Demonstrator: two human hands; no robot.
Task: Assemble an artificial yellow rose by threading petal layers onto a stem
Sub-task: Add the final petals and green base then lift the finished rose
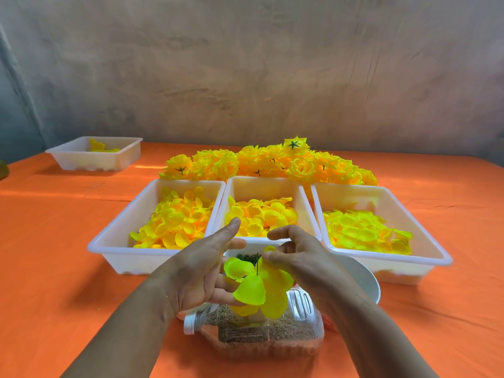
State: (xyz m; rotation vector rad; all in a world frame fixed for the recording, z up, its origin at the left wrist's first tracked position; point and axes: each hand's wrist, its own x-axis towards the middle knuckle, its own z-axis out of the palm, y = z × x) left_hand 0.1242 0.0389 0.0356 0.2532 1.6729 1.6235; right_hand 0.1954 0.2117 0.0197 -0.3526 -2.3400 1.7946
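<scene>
A yellow-green petal layer sits on a thin dark stem that pokes up through its middle, above a clear plastic bottle lying on its side. My left hand lies open under the layer's left side, its straight fingers supporting the petals. On the right, my right hand pinches the layer's upper edge close to the stem. Three white trays of loose yellow petals stand just behind the hands.
A heap of finished yellow roses lies behind the trays. A fourth white tray stands at the far left. A white bowl with small dark green parts sits behind my right hand. An orange cloth covers the table.
</scene>
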